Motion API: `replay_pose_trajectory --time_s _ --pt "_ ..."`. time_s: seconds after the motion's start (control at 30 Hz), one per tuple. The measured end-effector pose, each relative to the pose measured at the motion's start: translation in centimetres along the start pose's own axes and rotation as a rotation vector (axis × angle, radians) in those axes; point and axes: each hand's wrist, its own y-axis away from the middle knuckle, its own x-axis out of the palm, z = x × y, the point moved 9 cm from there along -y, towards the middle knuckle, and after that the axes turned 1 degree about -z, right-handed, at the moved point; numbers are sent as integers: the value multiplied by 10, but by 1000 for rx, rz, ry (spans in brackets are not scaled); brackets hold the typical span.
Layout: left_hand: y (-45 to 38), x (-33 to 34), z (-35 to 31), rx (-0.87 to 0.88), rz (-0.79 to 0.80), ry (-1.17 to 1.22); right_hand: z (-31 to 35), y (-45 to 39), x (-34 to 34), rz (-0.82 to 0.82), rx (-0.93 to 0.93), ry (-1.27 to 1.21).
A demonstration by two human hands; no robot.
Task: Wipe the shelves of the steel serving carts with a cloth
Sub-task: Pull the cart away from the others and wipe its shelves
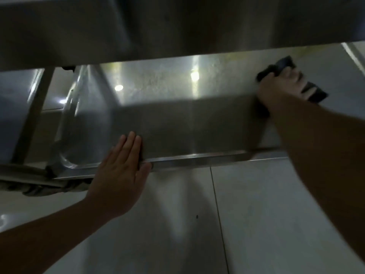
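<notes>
A person crouched beside a steel serving cart braces the left hand point(120, 173) on the near rim of the lower shelf point(177, 123), fingers straight and close together over the raised edge, thumb out along the rim, holding nothing. Farther in, at the shelf's right end, the right hand point(280, 86) presses a dark cloth point(284, 65) against the steel; its fingers look spread over the cloth, though motion blur hides whether they curl into it. Part of the cloth trails past the shelf's right edge. Dull streaks show on the lit far strip of the shelf beneath the upper shelf point(158, 26), suggesting that area needs more passes. The likely slip from here: the loose end of the cloth dragging off the edge and pulling free, or the cart rolling on the smooth tiled floor point(256, 214) if the bracing hand eases off
</notes>
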Motion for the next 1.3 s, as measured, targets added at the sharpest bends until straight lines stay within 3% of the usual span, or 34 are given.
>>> replay_pose_trajectory --time_s 0.1,0.23,0.33,0.4,0.5,0.6,0.7,0.77,0.93,1.07,1.17,1.3 --pt "-1 1 -2 -13 57 14 106 86 31 -86 -213 3" --pt "-1 -1 -8 -4 124 61 268 237 87 233 -845 48" --pt "-4 0 -7 -10 184 106 296 284 95 329 -1141 70" --pt "-5 -5 -2 -40 162 201 278 265 86 194 -1148 59" --pt "2 -19 18 -28 112 203 215 183 59 -49 -764 26" --pt "13 -27 68 -135 90 139 155 141 54 53 -311 -14" --pt "29 -23 107 -293 86 154 174 157 64 76 -202 -45" --pt "34 -18 107 -298 77 149 219 183 74 59 -325 -29" --pt "36 -12 105 -309 60 156 358 304 120 248 -940 79" --pt "37 -11 105 -294 57 147 394 369 130 425 -1305 72" --pt "37 -11 105 -289 40 144 373 359 119 367 -1350 28" --pt "39 -13 104 -281 19 123 311 304 105 202 -1134 66"
